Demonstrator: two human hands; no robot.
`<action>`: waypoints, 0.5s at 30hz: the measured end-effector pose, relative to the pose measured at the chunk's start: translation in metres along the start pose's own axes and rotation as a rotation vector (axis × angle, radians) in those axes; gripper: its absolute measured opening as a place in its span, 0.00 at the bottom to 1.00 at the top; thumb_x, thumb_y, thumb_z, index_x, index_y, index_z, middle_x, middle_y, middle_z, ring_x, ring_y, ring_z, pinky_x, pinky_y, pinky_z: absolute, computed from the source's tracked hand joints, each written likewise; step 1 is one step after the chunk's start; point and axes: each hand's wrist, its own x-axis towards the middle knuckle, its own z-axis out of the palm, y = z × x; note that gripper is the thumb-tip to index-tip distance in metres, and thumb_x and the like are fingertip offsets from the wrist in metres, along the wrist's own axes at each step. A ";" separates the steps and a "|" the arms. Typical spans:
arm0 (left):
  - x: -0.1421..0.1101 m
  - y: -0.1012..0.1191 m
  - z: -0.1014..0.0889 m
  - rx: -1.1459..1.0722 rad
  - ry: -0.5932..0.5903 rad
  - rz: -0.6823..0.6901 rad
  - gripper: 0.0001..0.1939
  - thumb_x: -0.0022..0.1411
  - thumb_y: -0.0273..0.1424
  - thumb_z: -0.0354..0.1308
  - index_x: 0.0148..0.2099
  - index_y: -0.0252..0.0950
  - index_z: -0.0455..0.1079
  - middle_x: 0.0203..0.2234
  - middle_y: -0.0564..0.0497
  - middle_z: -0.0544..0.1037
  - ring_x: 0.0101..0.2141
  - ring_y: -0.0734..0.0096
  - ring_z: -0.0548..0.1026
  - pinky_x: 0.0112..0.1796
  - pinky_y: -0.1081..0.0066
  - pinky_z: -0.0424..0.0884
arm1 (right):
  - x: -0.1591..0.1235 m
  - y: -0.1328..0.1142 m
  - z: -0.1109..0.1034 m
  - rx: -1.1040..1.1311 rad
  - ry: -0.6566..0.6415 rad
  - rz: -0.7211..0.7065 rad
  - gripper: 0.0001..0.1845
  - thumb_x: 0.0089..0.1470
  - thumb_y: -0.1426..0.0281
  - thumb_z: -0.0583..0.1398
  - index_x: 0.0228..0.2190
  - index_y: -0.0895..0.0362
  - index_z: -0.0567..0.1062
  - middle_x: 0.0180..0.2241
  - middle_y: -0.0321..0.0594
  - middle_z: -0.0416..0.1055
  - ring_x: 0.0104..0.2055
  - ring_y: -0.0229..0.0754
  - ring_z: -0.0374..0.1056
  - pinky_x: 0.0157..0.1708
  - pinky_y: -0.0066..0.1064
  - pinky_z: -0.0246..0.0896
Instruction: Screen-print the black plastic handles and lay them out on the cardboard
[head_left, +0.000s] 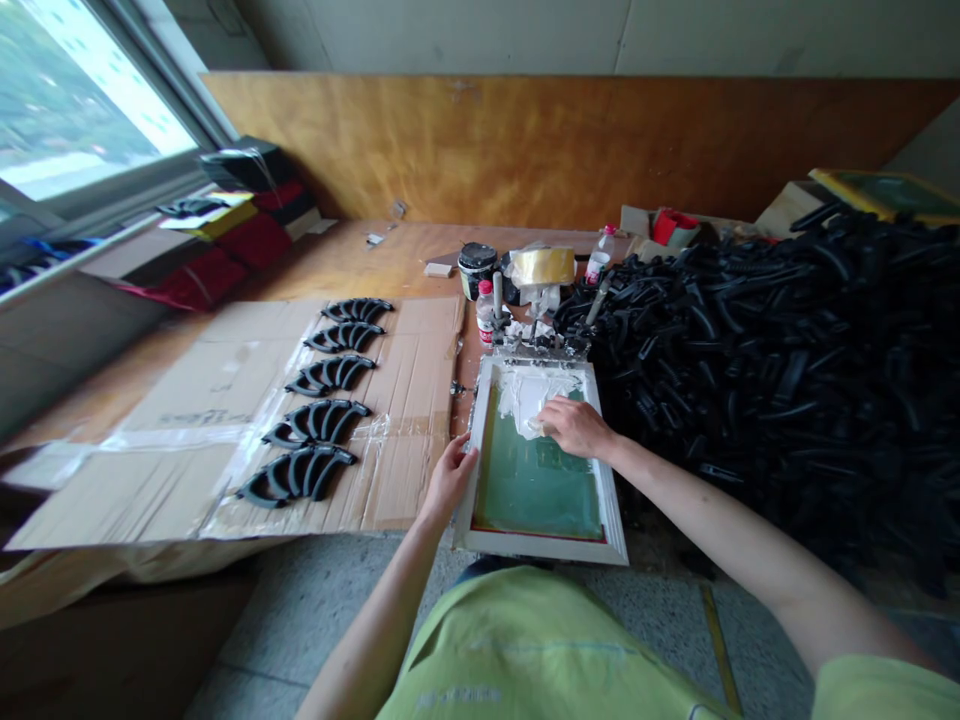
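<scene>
A screen printing frame point(613, 525) with a white border and green mesh lies flat in front of me, its far end at a metal hinge clamp point(540, 350). White ink point(551, 385) is smeared thickly over the far part of the mesh. My left hand point(452, 478) grips the frame's left border. Over the mesh, my right hand point(576, 427) is closed, its fingertips at the near edge of the ink. A white-coated piece seems to be pinched there, but ink and fingers hide its kind.
Black curved plastic parts point(315, 425) lie in several fanned groups on a cardboard sheet point(409, 450) at left. A large heap of black parts point(780, 370) fills the right side. Behind the frame stand plastic bottles point(485, 318), an ink tub point(477, 265) and a tape roll point(546, 267).
</scene>
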 end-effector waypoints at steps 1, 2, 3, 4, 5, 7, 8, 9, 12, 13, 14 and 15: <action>-0.002 0.005 0.000 -0.008 -0.008 -0.010 0.36 0.54 0.48 0.61 0.60 0.34 0.64 0.30 0.50 0.76 0.28 0.72 0.73 0.28 0.75 0.67 | 0.007 0.003 -0.004 0.023 0.022 0.045 0.09 0.54 0.72 0.60 0.39 0.54 0.76 0.37 0.40 0.73 0.42 0.44 0.67 0.39 0.30 0.59; -0.004 0.012 -0.001 -0.019 -0.019 -0.023 0.37 0.53 0.48 0.61 0.61 0.34 0.63 0.30 0.50 0.76 0.28 0.71 0.73 0.28 0.75 0.67 | 0.018 0.006 -0.010 0.038 0.051 0.103 0.12 0.54 0.70 0.62 0.42 0.52 0.75 0.39 0.38 0.74 0.41 0.43 0.68 0.39 0.30 0.59; -0.007 0.020 -0.003 -0.032 -0.032 -0.036 0.38 0.52 0.48 0.62 0.61 0.35 0.62 0.29 0.51 0.77 0.27 0.71 0.73 0.27 0.75 0.67 | 0.030 0.011 -0.017 0.040 0.081 0.169 0.17 0.53 0.68 0.63 0.46 0.51 0.74 0.40 0.38 0.74 0.41 0.43 0.68 0.39 0.30 0.59; -0.011 0.031 -0.005 -0.044 -0.045 -0.046 0.39 0.51 0.48 0.63 0.62 0.36 0.62 0.28 0.51 0.76 0.26 0.71 0.73 0.26 0.75 0.66 | 0.043 0.016 -0.025 0.026 0.105 0.235 0.23 0.52 0.66 0.65 0.50 0.49 0.72 0.42 0.38 0.74 0.41 0.44 0.69 0.39 0.30 0.59; -0.014 0.043 -0.006 -0.050 -0.053 -0.048 0.39 0.51 0.48 0.63 0.61 0.37 0.63 0.28 0.52 0.76 0.25 0.71 0.72 0.25 0.75 0.66 | 0.054 0.023 -0.034 -0.002 0.123 0.295 0.27 0.51 0.65 0.65 0.53 0.48 0.70 0.43 0.38 0.74 0.41 0.44 0.69 0.40 0.30 0.59; -0.020 0.071 -0.009 -0.040 -0.044 -0.023 0.34 0.52 0.50 0.62 0.57 0.37 0.68 0.26 0.53 0.75 0.24 0.72 0.71 0.23 0.76 0.64 | 0.066 0.039 -0.052 -0.073 0.172 0.392 0.30 0.52 0.63 0.64 0.57 0.47 0.67 0.43 0.41 0.73 0.40 0.45 0.70 0.39 0.31 0.60; -0.022 0.085 -0.009 -0.030 -0.032 0.004 0.31 0.53 0.51 0.60 0.53 0.36 0.71 0.27 0.52 0.75 0.24 0.73 0.71 0.23 0.76 0.64 | 0.066 0.050 -0.060 -0.099 0.219 0.432 0.29 0.54 0.62 0.63 0.57 0.48 0.67 0.43 0.42 0.73 0.40 0.45 0.70 0.39 0.32 0.60; -0.022 0.100 -0.009 -0.033 -0.015 0.042 0.29 0.54 0.52 0.58 0.49 0.35 0.74 0.28 0.51 0.75 0.25 0.73 0.71 0.23 0.76 0.64 | 0.061 0.061 -0.066 -0.113 0.288 0.471 0.26 0.56 0.61 0.61 0.56 0.49 0.68 0.43 0.43 0.73 0.40 0.46 0.70 0.39 0.32 0.60; -0.013 0.139 0.001 -0.150 0.022 0.230 0.27 0.57 0.53 0.54 0.46 0.35 0.74 0.34 0.50 0.77 0.31 0.70 0.74 0.29 0.74 0.70 | 0.025 0.095 -0.070 -0.074 0.486 0.650 0.17 0.60 0.64 0.54 0.47 0.55 0.74 0.38 0.44 0.75 0.38 0.46 0.70 0.39 0.34 0.62; -0.007 0.150 0.005 -0.203 0.019 0.286 0.27 0.58 0.52 0.53 0.47 0.36 0.72 0.36 0.49 0.77 0.33 0.69 0.75 0.32 0.73 0.71 | 0.010 0.103 -0.064 -0.040 0.501 0.727 0.15 0.60 0.65 0.54 0.43 0.57 0.76 0.34 0.44 0.75 0.36 0.45 0.70 0.39 0.34 0.62; -0.001 0.159 0.009 -0.249 0.002 0.320 0.27 0.58 0.52 0.53 0.48 0.36 0.71 0.37 0.49 0.77 0.35 0.68 0.76 0.34 0.71 0.72 | -0.004 0.107 -0.055 0.004 0.482 0.791 0.13 0.59 0.67 0.54 0.39 0.57 0.76 0.31 0.43 0.75 0.34 0.45 0.70 0.37 0.34 0.63; 0.005 0.166 0.014 -0.285 -0.020 0.331 0.27 0.59 0.51 0.53 0.49 0.36 0.69 0.36 0.48 0.77 0.36 0.67 0.76 0.35 0.69 0.73 | -0.016 0.108 -0.042 0.060 0.430 0.826 0.12 0.58 0.67 0.54 0.37 0.57 0.77 0.29 0.42 0.74 0.33 0.44 0.69 0.36 0.33 0.63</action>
